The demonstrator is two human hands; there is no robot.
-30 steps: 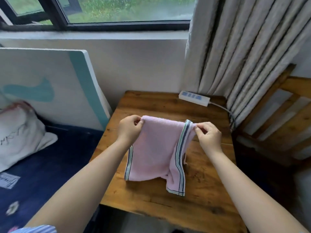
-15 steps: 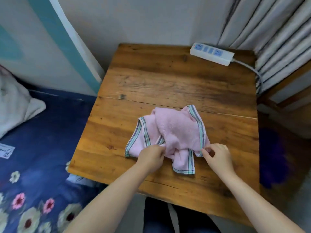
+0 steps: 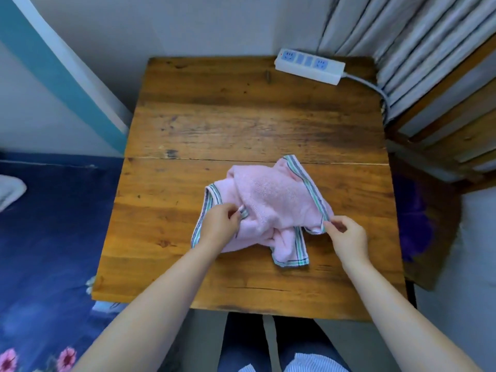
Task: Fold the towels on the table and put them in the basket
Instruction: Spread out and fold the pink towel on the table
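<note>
On the wooden table (image 3: 241, 108), head view, a pink towel (image 3: 268, 202) is lying bunched up w/ its striped edges twisted in diff directions, sitting on the near half of the tabletop, roughly centre. One striped corner is sticking out toward the back right, another is hanging down toward the near edge.

Left hand (image 3: 218, 224) is resting on the towel's left side, fingers curled, thumb & forefinger pinching a striped bit of hem near the middle of the cloth. Right hand (image 3: 349, 237) is sitting at the towel's right side, fingers curled in, fingertips pinching the striped corner there. Both forearms are reaching in from the bottom of the shot, bare.

At the back right corner of the table a white power strip (image 3: 310, 65) is lying flat, well apart from the towel, its cable (image 3: 375, 89) trailing off the right edge toward a grey curtain (image 3: 397, 44). A wooden chair (image 3: 451, 124) is standing to the right of the table. To the left, a dark blue bedsheet (image 3: 48, 224) w/ pink flowers is showing, and a white board w/ a teal stripe (image 3: 61, 65) is leaning against the wall.

No basket in shot, so can't tell where it is.
</note>
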